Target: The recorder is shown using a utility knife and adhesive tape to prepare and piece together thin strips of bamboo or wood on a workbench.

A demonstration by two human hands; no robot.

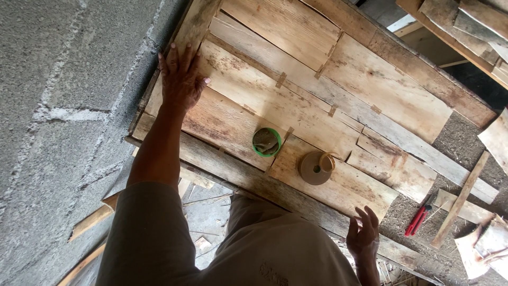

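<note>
The left hand [180, 79] lies flat and spread, palm down, on a pale weathered wooden panel of patched planks [296, 114], close to the panel's edge beside the grey concrete block wall [58, 106]; its fingers are open and grasp nothing. The right hand [363, 233] is held open too, fingers loosely curled and empty, at the panel's near edge, though whether it touches the wood cannot be told. Between the two hands, nearer the right one, a round brown dusty lid-like disc with a small ring [316, 167] rests on the planks. Just beside it, toward the left hand, stands a small green-rimmed round container filled with brownish material [266, 142]. Beyond the right hand, off the panel on the gritty ground, lie red-handled pliers [418, 217] next to a narrow loose wooden slat [459, 201]
</note>
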